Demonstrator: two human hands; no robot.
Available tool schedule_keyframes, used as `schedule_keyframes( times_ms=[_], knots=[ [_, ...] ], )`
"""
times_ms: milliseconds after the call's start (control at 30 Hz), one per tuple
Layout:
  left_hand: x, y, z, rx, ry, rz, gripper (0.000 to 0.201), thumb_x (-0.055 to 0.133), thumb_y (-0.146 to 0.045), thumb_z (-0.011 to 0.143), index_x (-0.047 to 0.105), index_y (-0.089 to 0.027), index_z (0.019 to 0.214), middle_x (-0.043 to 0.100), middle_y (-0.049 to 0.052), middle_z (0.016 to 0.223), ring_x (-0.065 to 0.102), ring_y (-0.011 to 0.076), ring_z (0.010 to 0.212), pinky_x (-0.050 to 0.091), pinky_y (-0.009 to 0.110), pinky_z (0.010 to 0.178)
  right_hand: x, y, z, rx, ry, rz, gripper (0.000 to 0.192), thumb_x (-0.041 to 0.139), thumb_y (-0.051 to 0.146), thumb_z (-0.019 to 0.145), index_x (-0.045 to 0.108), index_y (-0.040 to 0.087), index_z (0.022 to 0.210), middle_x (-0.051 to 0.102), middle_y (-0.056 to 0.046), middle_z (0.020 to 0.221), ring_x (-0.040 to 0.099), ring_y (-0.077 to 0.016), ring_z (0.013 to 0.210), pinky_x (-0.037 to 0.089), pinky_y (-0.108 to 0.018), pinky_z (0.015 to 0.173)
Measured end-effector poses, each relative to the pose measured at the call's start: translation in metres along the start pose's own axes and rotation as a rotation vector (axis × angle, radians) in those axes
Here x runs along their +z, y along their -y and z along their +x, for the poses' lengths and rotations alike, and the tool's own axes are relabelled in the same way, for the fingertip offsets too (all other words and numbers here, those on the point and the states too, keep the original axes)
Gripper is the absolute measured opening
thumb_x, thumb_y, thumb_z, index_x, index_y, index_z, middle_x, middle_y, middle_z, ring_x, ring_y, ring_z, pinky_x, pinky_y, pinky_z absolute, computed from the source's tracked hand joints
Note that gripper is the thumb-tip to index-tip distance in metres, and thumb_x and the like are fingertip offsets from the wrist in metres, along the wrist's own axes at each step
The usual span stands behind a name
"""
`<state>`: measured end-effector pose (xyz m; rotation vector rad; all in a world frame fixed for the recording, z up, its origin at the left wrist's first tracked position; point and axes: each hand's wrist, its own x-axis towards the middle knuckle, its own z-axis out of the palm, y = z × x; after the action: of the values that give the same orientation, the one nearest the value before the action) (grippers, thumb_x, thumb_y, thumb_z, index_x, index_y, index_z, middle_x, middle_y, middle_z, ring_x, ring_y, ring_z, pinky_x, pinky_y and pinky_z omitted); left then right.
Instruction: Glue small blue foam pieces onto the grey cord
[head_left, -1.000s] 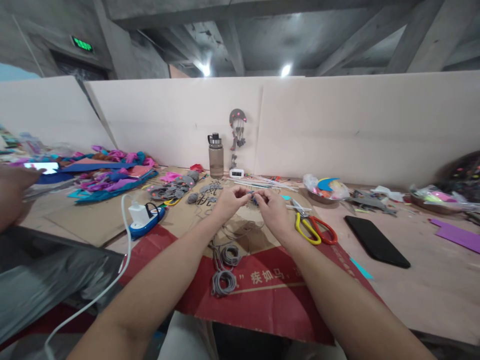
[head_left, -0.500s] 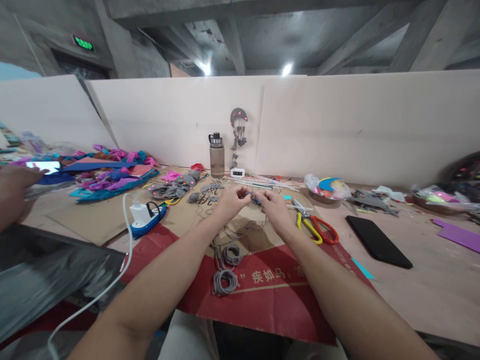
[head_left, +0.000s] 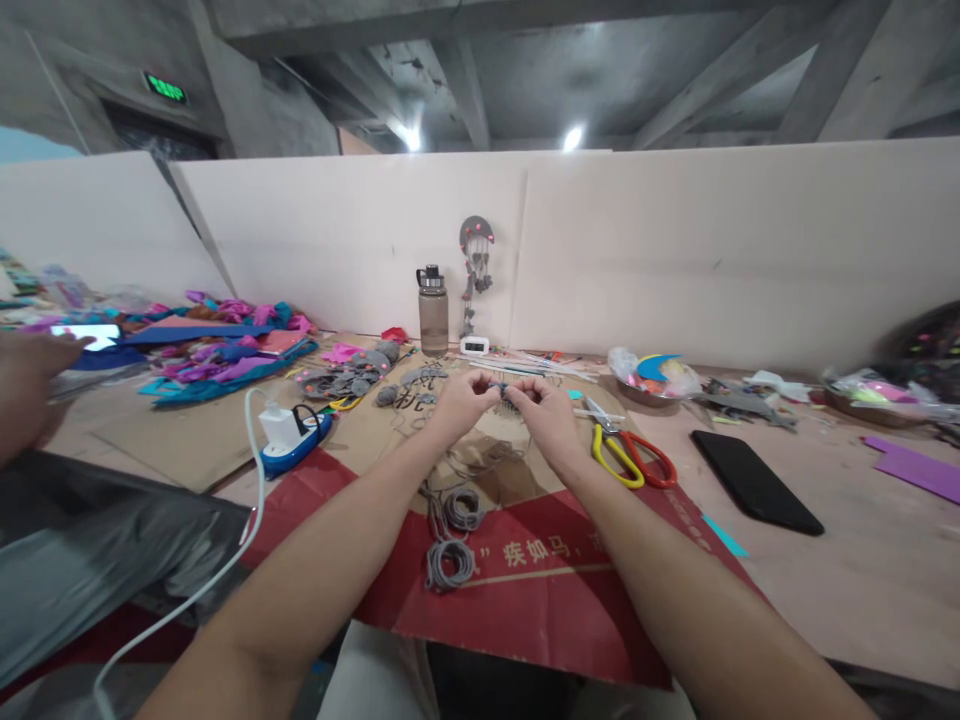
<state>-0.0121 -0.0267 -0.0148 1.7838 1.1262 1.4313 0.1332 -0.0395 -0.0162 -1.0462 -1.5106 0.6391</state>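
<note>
My left hand (head_left: 466,402) and my right hand (head_left: 541,408) meet above the cardboard, thumbs and forefingers pinched close together. Between the fingertips is a small dark bluish piece, too small to name. Grey cord (head_left: 480,462) trails on the cardboard below my hands. Two coils of this cord, an upper coil (head_left: 463,509) and a lower coil (head_left: 450,565), lie nearer me on the red printed sheet (head_left: 555,610). Right of my right hand lie scissors (head_left: 626,455) with one yellow and one red handle.
A black phone (head_left: 756,482) lies at the right. Behind my hands stand a water bottle (head_left: 433,312) and a small white clock (head_left: 474,346), below a grey moon-shaped hanging (head_left: 478,240). A blue power strip (head_left: 296,445) with a white cable and coloured felt (head_left: 232,355) are left. Another person's hand (head_left: 34,385) holds a lit phone.
My fingertips have shifted slightly around the small piece, and my right fingers have turned a little. The cord coils, the scissors and the other person's hand have stayed in place.
</note>
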Motion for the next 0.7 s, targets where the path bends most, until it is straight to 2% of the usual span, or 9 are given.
schedule_keyframes(
  times_ms=[100,233,467,700],
  knots=[
    [-0.0004,-0.0009,-0.0002,-0.05,0.023,-0.031,0.016,0.061,-0.029,0.072,0.064,-0.014,0.077,0.051,-0.004,0.056,0.042,0.0084,0.051,0.034,0.022,0.051,0.0003,-0.0006,0.0008,0.046,0.035,0.072,0.027,0.06,0.045,0.07,0.06,0.018,0.069,0.048,0.003,0.058,0.038,-0.0116,0.056,0.031,-0.025,0.052],
    [-0.0017,-0.0002,0.0009,-0.047,0.043,-0.051,0.021,0.064,-0.035,0.074,0.065,-0.014,0.077,0.053,-0.003,0.055,0.044,0.0088,0.051,0.035,0.022,0.051,0.0013,-0.0032,0.0017,0.095,0.053,0.119,0.03,0.059,0.048,0.071,0.06,0.018,0.07,0.052,0.002,0.062,0.039,-0.0115,0.057,0.032,-0.025,0.053],
    [-0.0023,0.0042,0.0041,-0.031,0.007,-0.092,0.025,0.065,-0.038,0.073,0.066,-0.014,0.082,0.056,-0.002,0.059,0.047,0.009,0.052,0.038,0.023,0.052,0.0023,-0.0018,-0.0024,-0.105,0.027,-0.09,0.026,0.054,0.036,0.078,0.069,0.017,0.087,0.059,-0.001,0.069,0.047,-0.0146,0.064,0.036,-0.027,0.06],
    [-0.0018,0.0022,0.0021,0.032,-0.03,0.028,0.02,0.062,-0.031,0.075,0.068,-0.014,0.084,0.063,0.0,0.067,0.049,0.0095,0.056,0.039,0.023,0.055,0.001,0.0052,-0.0072,-0.212,0.0,-0.21,0.017,0.057,0.031,0.079,0.068,0.018,0.083,0.056,-0.001,0.071,0.048,-0.0159,0.067,0.037,-0.028,0.063]
  ],
)
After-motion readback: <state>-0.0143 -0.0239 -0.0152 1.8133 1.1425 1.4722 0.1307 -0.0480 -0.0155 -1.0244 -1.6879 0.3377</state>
